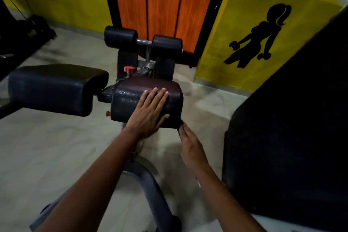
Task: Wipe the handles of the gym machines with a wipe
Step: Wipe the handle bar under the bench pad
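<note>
A dark padded thigh cushion (pixel 131 88) of a gym bench sits in the middle of the view. My left hand (pixel 148 111) lies flat on its top and front, fingers straight and spread. My right hand (pixel 190 143) reaches to the cushion's lower right corner, its straight fingertips touching the edge. A thin dark strip (pixel 180 130) shows along those fingers; I cannot tell whether it is a wipe. A second matching cushion (pixel 52 88) stands to the left. Two black foam rollers (pixel 120 36) on a metal bar sit behind.
A red adjusting knob (pixel 129 69) sticks up behind the cushion. The bench's grey curved frame tube (pixel 150 184) runs below my arms over a pale floor. A large dark padded machine part (pixel 291 118) fills the right. Yellow walls and an orange door (pixel 162 5) close the back.
</note>
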